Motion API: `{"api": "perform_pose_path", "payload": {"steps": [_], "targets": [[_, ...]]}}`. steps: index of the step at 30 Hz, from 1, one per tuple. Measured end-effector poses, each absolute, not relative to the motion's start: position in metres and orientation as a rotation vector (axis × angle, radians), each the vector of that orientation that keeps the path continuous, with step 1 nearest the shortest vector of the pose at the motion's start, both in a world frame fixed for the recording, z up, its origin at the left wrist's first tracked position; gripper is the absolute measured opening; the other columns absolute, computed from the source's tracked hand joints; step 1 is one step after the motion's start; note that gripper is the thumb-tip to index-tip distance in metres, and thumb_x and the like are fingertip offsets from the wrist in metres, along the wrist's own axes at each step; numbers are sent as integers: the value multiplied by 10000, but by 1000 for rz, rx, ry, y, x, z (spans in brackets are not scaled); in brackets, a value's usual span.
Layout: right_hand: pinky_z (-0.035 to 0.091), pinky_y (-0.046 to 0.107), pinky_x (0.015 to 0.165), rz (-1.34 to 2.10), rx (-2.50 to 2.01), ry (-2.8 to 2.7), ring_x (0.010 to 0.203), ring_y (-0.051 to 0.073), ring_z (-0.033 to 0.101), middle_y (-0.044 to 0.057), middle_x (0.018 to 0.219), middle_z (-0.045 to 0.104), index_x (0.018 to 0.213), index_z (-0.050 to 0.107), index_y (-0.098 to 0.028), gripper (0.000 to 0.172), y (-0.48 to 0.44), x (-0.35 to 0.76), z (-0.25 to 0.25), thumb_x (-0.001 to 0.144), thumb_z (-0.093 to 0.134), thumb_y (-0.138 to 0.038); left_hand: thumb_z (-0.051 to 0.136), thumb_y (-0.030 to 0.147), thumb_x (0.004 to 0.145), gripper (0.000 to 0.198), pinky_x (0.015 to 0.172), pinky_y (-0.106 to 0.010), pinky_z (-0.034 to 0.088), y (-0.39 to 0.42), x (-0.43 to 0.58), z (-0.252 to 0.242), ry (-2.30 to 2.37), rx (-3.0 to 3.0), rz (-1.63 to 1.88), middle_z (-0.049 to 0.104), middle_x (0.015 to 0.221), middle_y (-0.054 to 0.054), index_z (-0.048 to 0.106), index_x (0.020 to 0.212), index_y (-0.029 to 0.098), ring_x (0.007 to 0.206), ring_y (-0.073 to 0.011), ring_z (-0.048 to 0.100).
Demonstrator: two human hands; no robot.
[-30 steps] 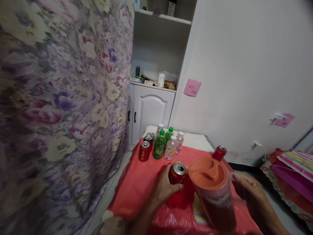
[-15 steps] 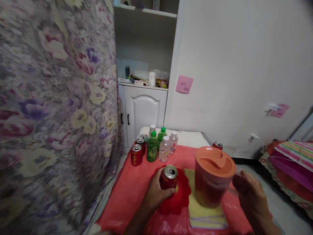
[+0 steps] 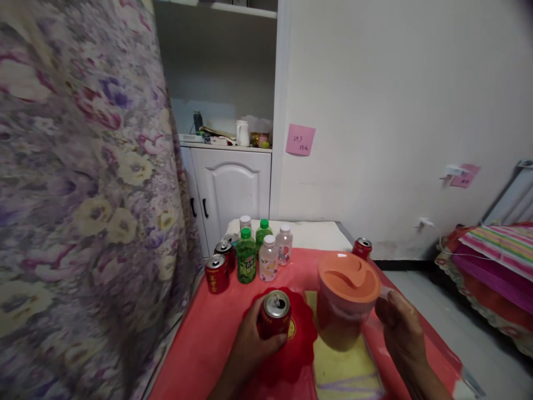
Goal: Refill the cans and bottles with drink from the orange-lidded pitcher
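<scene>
My left hand [image 3: 254,344] is wrapped around an open red drink can [image 3: 275,319], held upright over a red scalloped tray [image 3: 297,350]. To the right is a clear pitcher [image 3: 339,325] with an orange lid [image 3: 348,278] and a brownish liquid inside. My right hand [image 3: 400,322] grips the pitcher's handle, its fingers closed around it. Beneath the pitcher lies a folded yellow cloth [image 3: 343,372] with pale purple stripes. The pitcher seems slightly raised off the cloth and stays nearly upright.
Behind the tray stand red cans [image 3: 217,275], green-capped bottles [image 3: 246,258] and white-capped clear bottles [image 3: 268,260]. Another red can [image 3: 362,248] is at the table's back right. A floral curtain [image 3: 91,194] hangs left of the red-covered table [image 3: 187,339].
My right hand has closed on the pitcher's handle, and the pitcher appears to have risen a little from the cloth. The view has shifted right. My left hand keeps its hold on the can.
</scene>
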State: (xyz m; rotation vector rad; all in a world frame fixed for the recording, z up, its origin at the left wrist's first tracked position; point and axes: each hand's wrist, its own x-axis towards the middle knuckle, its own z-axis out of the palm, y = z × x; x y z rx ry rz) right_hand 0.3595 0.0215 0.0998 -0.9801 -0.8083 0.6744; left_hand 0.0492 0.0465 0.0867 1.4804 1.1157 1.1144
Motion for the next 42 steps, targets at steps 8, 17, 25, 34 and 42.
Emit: {"api": "perform_pose_path", "payload": {"steps": [8, 17, 25, 34, 42], "targets": [[284, 269, 492, 600, -1093, -861, 522, 121, 310, -64, 575, 332, 600, 424, -231, 408, 19, 364, 84, 879, 588, -480, 802, 261, 589, 731, 1103, -488, 437, 42, 50, 86, 1106, 1517, 1112, 687, 1308, -150, 560, 1272, 160, 1243, -364, 609], [369, 290, 534, 442, -1246, -937, 567, 167, 459, -8, 589, 511, 623, 529, -213, 464, 13, 367, 80, 862, 544, -610, 819, 227, 552, 751, 1112, -463, 422, 37, 53, 88, 1072, 1468, 1172, 686, 1310, -155, 576, 1259, 150, 1257, -356, 598], [469, 327, 709, 419, -1233, -940, 819, 234, 615, 52, 899, 672, 894, 668, -192, 366, 3, 374, 65, 886, 597, -551, 787, 188, 561, 711, 1118, -486, 410, 31, 52, 92, 1123, 1500, 1183, 678, 1313, -166, 595, 1244, 149, 1256, -368, 590], [456, 355, 866, 576, -1214, -824, 982, 254, 625, 45, 1031, 688, 1059, 658, -202, 437, 1, 372, 60, 858, 639, -589, 797, 204, 569, 722, 1127, -507, 398, 34, 51, 86, 1107, 1495, 1192, 665, 1329, -162, 586, 1257, 159, 1268, -374, 578], [433, 399, 943, 393, -1246, -760, 1049, 267, 597, 58, 1116, 645, 1111, 631, -209, 473, -14, 372, 67, 828, 666, -586, 798, 244, 583, 724, 1114, -476, 422, 37, 52, 83, 1074, 1507, 1167, 669, 1326, -154, 576, 1267, 165, 1265, -357, 589]]}}
